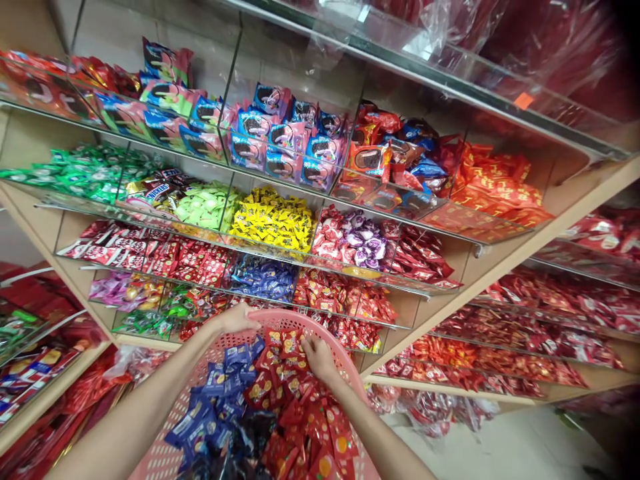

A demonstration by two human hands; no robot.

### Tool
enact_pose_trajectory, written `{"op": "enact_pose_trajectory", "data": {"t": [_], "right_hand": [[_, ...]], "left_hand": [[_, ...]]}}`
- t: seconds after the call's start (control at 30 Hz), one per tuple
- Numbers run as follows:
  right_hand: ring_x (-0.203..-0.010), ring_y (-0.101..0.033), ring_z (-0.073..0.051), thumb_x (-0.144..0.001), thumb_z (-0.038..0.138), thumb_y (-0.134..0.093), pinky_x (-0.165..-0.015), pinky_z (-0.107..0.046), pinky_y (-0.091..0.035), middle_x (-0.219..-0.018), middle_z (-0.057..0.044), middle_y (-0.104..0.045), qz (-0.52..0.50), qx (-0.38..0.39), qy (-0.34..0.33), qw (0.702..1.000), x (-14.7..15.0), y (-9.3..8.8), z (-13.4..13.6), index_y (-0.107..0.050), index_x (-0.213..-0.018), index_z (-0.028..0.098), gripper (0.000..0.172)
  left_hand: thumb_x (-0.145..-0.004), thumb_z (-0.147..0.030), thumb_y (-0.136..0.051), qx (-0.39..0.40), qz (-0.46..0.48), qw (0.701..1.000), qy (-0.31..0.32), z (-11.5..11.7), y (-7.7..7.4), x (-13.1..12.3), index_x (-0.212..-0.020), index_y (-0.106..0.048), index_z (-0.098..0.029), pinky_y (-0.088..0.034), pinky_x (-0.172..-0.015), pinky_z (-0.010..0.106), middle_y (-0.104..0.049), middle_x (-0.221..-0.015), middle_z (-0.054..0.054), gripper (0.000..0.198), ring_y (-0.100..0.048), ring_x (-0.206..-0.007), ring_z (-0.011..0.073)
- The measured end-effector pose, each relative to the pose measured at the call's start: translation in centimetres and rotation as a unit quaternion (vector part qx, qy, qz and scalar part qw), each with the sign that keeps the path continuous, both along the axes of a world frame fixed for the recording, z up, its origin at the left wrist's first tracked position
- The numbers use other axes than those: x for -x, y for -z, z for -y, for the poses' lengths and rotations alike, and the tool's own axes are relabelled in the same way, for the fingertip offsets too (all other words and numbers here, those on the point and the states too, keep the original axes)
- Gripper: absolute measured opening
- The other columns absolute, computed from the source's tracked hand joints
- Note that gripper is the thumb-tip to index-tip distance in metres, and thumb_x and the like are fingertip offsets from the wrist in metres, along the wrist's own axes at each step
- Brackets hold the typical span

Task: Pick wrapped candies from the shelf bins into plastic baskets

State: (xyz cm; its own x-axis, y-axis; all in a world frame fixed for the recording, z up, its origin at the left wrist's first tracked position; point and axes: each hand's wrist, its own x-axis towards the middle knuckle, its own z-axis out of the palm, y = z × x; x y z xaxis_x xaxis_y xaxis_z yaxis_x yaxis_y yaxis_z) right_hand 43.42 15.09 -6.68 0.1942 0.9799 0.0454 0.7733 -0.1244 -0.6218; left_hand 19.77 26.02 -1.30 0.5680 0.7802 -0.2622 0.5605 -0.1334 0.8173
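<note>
1. Pink basket (345, 357) at my 6 o'clock, packets inside; stocked shelf unit (500, 263) at 12.
2. Left hand (241, 319): grip clenched on the rim, basket's 11 o'clock. Likely steadying it.
3. Right hand (320, 360), basket's 1 o'clock: fingers at the red packets (305, 413). From here I can't tell if that grip has pinched one.
4. Blue packets (220, 387) at 10, reds mostly 2–4: probably kept apart by kind.
</note>
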Motion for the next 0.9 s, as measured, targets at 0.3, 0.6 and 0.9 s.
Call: {"op": "enact_pose_trajectory", "data": {"t": [0.3, 0.6, 0.9], "right_hand": [[-0.074, -0.059, -0.021, -0.084, 0.040, -0.042, -0.061, -0.028, -0.035, -0.076, -0.009, -0.064, 0.143, 0.043, -0.060, 0.987, 0.1, -3.5, 0.3, -0.057, -0.076, 0.018, 0.028], [-0.071, -0.061, -0.020, -0.089, 0.033, -0.031, -0.059, -0.027, -0.036, -0.084, -0.009, -0.065, 0.192, 0.003, -0.045, 0.980, 1.0, -8.5, 1.0, -0.054, -0.096, 0.019, 0.028], [-0.080, -0.053, -0.019, -0.089, 0.019, -0.028, -0.069, -0.031, -0.039, -0.094, -0.006, -0.058, 0.192, -0.144, -0.192, 0.952, 8.0, -2.6, 1.4, -0.048, -0.111, 0.023, 0.029]], "left_hand": [[-0.052, -0.051, -0.061, 0.007, 0.002, 1.000, 0.005, 0.4, -0.1, 0.3, -0.052, -0.048, -0.016, -0.015, -0.044, 0.021, -0.029, -0.042, -0.009, 0.037, -0.024, -0.043, 0.0054], [-0.050, -0.050, -0.062, 0.020, 0.018, 1.000, 0.005, 0.5, 0.1, 0.5, -0.054, -0.051, -0.015, -0.020, -0.046, 0.021, -0.037, -0.045, -0.008, 0.036, -0.029, -0.045, 0.0065], [-0.053, -0.045, -0.061, 0.022, 0.043, 0.999, 0.021, 0.3, 0.8, 0.2, -0.056, -0.053, -0.014, -0.021, -0.047, 0.021, -0.037, -0.047, -0.008, 0.032, -0.029, -0.048, 0.0065]]}}
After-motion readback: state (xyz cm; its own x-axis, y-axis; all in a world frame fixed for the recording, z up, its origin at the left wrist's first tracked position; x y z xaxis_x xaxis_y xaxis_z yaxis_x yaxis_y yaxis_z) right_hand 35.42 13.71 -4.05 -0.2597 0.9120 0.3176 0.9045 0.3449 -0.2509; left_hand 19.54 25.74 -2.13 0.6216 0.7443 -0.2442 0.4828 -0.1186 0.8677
